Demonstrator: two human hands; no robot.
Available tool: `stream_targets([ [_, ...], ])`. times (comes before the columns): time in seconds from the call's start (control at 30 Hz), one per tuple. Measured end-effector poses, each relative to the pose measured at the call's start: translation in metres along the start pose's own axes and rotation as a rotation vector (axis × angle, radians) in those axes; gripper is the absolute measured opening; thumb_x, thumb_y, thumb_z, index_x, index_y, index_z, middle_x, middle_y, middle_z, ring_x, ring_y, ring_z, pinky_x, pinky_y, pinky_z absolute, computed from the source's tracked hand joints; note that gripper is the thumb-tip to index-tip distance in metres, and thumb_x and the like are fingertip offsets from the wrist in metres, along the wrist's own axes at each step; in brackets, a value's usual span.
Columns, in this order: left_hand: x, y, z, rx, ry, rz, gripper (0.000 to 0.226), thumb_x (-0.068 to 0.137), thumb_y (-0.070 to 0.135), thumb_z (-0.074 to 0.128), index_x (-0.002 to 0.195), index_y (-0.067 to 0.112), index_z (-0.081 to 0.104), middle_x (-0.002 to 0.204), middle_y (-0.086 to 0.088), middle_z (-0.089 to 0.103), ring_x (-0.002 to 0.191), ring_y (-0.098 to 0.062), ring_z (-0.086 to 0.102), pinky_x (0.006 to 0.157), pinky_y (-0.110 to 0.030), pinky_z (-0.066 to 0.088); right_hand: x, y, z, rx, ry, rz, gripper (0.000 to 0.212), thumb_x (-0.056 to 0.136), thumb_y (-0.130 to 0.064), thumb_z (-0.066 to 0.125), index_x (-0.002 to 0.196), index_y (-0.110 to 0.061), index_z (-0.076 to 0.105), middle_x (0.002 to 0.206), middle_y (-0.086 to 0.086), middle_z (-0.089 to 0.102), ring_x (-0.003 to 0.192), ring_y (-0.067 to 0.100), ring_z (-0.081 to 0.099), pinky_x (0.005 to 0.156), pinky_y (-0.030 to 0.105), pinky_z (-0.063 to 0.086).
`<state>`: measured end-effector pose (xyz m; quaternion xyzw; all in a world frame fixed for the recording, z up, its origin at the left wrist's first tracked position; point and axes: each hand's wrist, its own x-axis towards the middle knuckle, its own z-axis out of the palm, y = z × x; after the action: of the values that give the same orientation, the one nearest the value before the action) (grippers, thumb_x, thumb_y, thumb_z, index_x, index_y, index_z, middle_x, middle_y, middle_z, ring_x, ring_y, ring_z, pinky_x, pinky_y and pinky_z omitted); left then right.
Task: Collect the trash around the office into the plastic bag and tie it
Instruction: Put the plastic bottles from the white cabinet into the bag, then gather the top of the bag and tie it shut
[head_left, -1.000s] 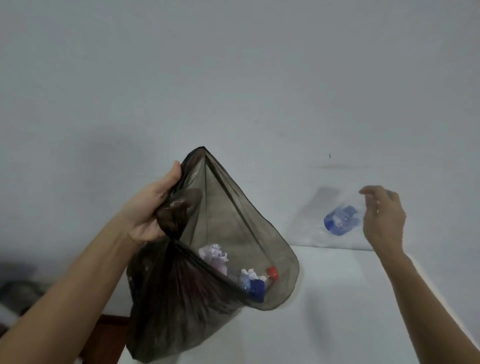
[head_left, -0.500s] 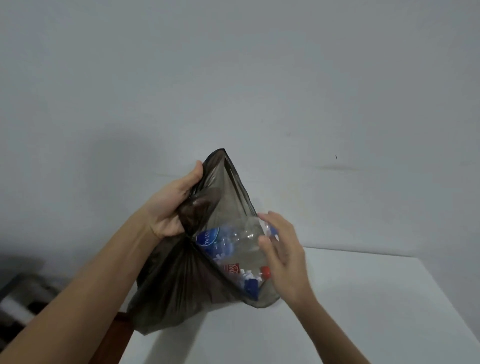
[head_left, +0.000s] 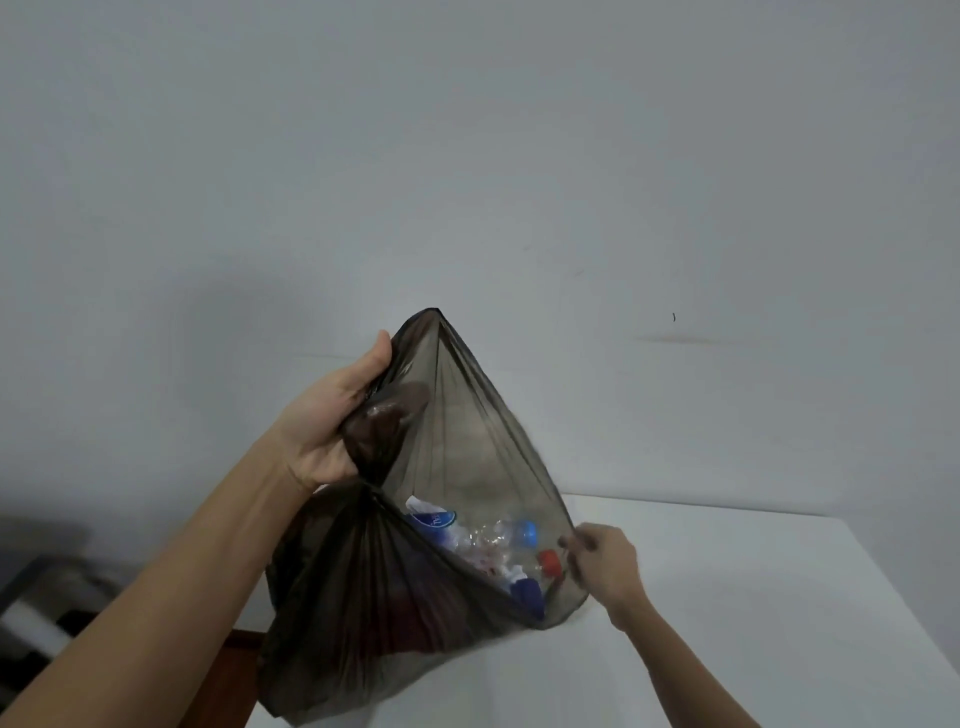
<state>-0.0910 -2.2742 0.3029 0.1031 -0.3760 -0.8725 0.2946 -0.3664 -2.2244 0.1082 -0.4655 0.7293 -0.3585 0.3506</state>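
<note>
A dark see-through plastic bag (head_left: 363, 613) hangs in front of me over a white table, its mouth held wide. My left hand (head_left: 332, 426) grips a bunched part of the rim, fingers inside the film. My right hand (head_left: 605, 564) pinches the rim at the mouth's right edge. Inside the bag lies a crushed clear plastic bottle (head_left: 483, 532) with a blue label and blue cap, along with a red cap (head_left: 549, 561), a blue piece and some white scraps.
The white table (head_left: 753, 623) reaches from under the bag to the right, against a plain grey wall (head_left: 467, 156). A brown wooden edge (head_left: 239, 649) shows at the table's left. Blurred dark shapes (head_left: 41, 608) lie low at the far left.
My right hand took the clear bottle from the table, pushed it into the bag, then let go and moved to the right edge of the rim. The bag's mouth is pulled wider now.
</note>
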Motion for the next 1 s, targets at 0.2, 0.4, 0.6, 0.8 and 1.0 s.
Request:
stream_targets([
  [0.2,-0.017,0.021,-0.003,0.439,0.629,0.158,0.041,0.081,0.052,0.075,0.088,0.012,0.08,0.083,-0.009,0.078,0.06,-0.014,0.077,0.051,-0.024,0.064,-0.011,-0.06,-0.093,-0.174,0.39,-0.267,0.03,0.069,0.013,0.051,0.074,-0.012,0.067,0.067,0.006,0.066,0.069,0.027,0.061,0.064,0.025,0.038],
  [0.4,-0.031,0.02,-0.052,1.157,0.982,0.117,0.033,0.112,0.019,0.041,0.094,0.011,0.067,0.076,-0.012,0.069,0.059,-0.023,0.065,0.038,-0.016,0.051,-0.033,-0.139,-0.179,-0.262,0.466,-0.507,0.007,0.081,-0.014,0.072,0.074,-0.016,0.073,0.056,0.017,0.059,0.062,0.027,0.051,0.053,0.01,0.035],
  [0.6,-0.019,0.016,-0.063,1.68,1.011,0.002,0.034,0.106,0.009,0.05,0.076,0.016,0.065,0.055,-0.003,0.065,0.032,0.003,0.059,0.038,-0.005,0.042,-0.036,-0.157,-0.21,-0.314,0.493,-0.521,0.008,0.082,-0.019,0.072,0.075,-0.017,0.073,0.047,0.013,0.046,0.053,0.019,0.042,0.049,0.011,0.033],
  [0.8,0.004,0.021,-0.05,1.564,0.946,0.064,0.03,0.105,0.015,0.056,0.079,0.014,0.07,0.053,-0.003,0.062,0.032,-0.005,0.051,0.042,-0.016,0.042,-0.016,-0.144,-0.213,-0.643,0.444,-0.083,0.028,0.089,-0.034,0.061,0.101,-0.012,0.074,0.101,0.016,0.07,0.095,0.036,0.062,0.079,0.036,0.048],
  [1.0,0.022,0.022,-0.037,1.324,0.793,0.126,0.03,0.106,0.012,0.054,0.083,0.006,0.072,0.051,0.001,0.057,0.035,-0.001,0.047,0.038,-0.011,0.038,-0.033,-0.158,-0.11,-0.789,-0.067,-0.53,0.127,0.049,-0.095,0.046,0.147,-0.043,-0.015,0.16,0.0,-0.015,0.146,0.035,-0.019,0.118,0.055,-0.005],
])
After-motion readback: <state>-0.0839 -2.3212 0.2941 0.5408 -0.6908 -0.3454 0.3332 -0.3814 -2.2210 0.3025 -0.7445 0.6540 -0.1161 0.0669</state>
